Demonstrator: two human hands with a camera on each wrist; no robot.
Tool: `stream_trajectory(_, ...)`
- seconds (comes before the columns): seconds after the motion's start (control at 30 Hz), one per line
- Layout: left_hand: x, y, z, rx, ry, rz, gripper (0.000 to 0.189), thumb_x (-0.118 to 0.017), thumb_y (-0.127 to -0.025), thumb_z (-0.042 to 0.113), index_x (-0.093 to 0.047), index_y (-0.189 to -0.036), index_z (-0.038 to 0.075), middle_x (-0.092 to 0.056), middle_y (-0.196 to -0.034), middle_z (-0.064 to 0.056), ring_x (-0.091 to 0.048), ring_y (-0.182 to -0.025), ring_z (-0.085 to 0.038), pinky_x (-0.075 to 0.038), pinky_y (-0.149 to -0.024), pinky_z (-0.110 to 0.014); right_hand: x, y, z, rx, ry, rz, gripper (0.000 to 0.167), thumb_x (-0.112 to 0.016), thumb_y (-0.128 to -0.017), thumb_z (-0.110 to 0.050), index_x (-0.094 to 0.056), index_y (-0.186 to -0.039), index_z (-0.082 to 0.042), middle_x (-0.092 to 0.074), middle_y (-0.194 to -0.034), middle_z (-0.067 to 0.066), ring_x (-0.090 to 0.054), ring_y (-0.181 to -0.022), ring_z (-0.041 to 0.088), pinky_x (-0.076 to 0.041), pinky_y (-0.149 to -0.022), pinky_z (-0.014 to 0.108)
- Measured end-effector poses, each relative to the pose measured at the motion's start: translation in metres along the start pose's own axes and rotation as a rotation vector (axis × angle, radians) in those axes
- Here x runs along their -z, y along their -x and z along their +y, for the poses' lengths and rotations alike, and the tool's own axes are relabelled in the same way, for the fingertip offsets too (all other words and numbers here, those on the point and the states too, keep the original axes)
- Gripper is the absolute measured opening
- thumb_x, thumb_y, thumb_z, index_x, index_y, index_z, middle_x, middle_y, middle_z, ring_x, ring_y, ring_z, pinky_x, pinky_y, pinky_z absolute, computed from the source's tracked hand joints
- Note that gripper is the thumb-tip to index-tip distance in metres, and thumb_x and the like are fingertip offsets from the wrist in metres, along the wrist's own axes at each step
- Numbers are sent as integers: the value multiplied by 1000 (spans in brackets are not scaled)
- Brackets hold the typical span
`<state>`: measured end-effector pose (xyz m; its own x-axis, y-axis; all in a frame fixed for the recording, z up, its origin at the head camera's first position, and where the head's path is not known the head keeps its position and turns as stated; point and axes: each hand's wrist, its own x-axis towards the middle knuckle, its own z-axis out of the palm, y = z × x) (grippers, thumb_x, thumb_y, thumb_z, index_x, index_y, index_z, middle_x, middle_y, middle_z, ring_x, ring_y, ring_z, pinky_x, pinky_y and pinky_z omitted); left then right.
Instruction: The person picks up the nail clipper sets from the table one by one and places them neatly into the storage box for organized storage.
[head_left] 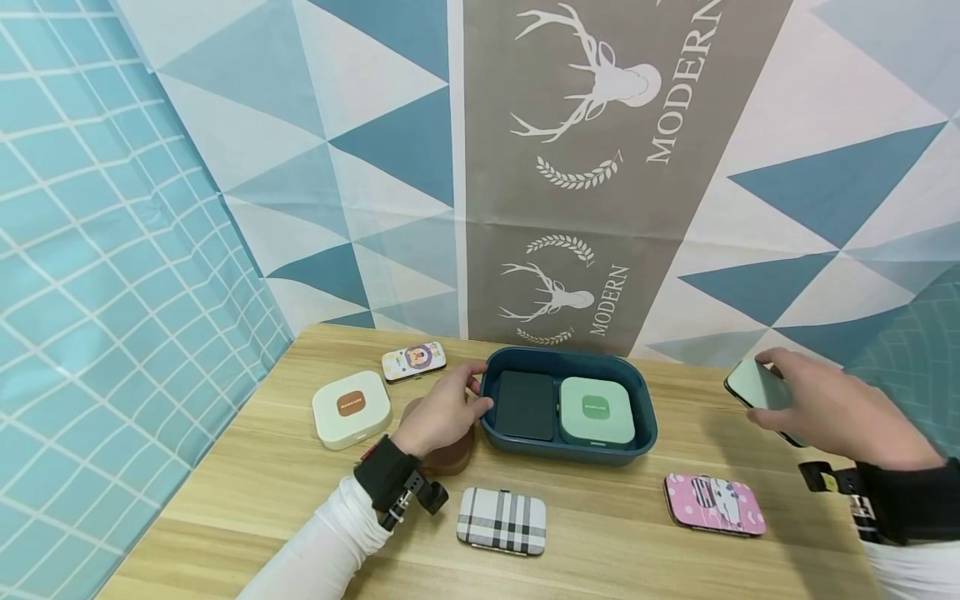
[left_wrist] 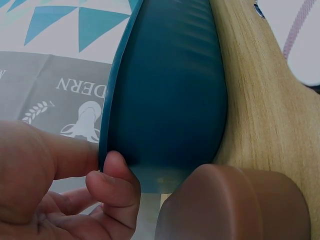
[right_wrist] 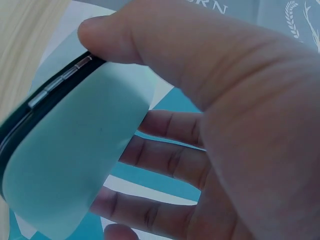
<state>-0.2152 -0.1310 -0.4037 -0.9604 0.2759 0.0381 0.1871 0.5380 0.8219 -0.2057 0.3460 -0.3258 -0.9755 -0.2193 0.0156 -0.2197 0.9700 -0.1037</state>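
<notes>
My left hand point(head_left: 442, 412) pinches the left rim of a dark blue plastic bin point(head_left: 566, 361) between thumb and fingers; the left wrist view shows the grip on the bin wall point(left_wrist: 167, 100). Inside the bin lie a flat black case point(head_left: 525, 406) and, to its right, a light green square box point(head_left: 596, 427) with a green label. Off to the right, my right hand point(head_left: 847, 412) holds a pale green hinged case point(head_left: 756, 383) above the table by its edges. Its metal hinge and dark rim show in the right wrist view, with the thumb on one edge and fingers along the other.
Under the left wrist sits a brown box point(head_left: 450, 460), partly hidden. Left of it are a cream box point(head_left: 351, 408) and a small cartoon-print case point(head_left: 414, 360). Nearer the front lie a plaid case point(head_left: 501, 521) and a pink cat-print case point(head_left: 715, 504). A patterned cloth point(head_left: 397, 192) hangs behind.
</notes>
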Motion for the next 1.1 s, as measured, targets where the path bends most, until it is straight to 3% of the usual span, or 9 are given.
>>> stream_trajectory(0.57, 0, 0, 0, 3, -2, -9, 56, -67, -105, 7, -45, -156, -2, -58, -110, -10, -61, -78, -17, -50, -71, -34, 4, -10, -20, 141, 33, 90, 79, -92, -82, -34, -55, -141, 4, -66, -114, 17, -61, -89, 25, -50, -66, 42)
stream_trajectory(1.1, 0, 0, 3, 11, -29, 5, 55, -68, -104, 7, -47, -155, -2, -58, -110, -11, -59, -83, -20, -49, -70, -33, 8, -31, -50, 213, 9, 95, 74, -91, -81, -25, -56, -140, 3, -67, -118, 21, -63, -89, 30, -57, -70, 47)
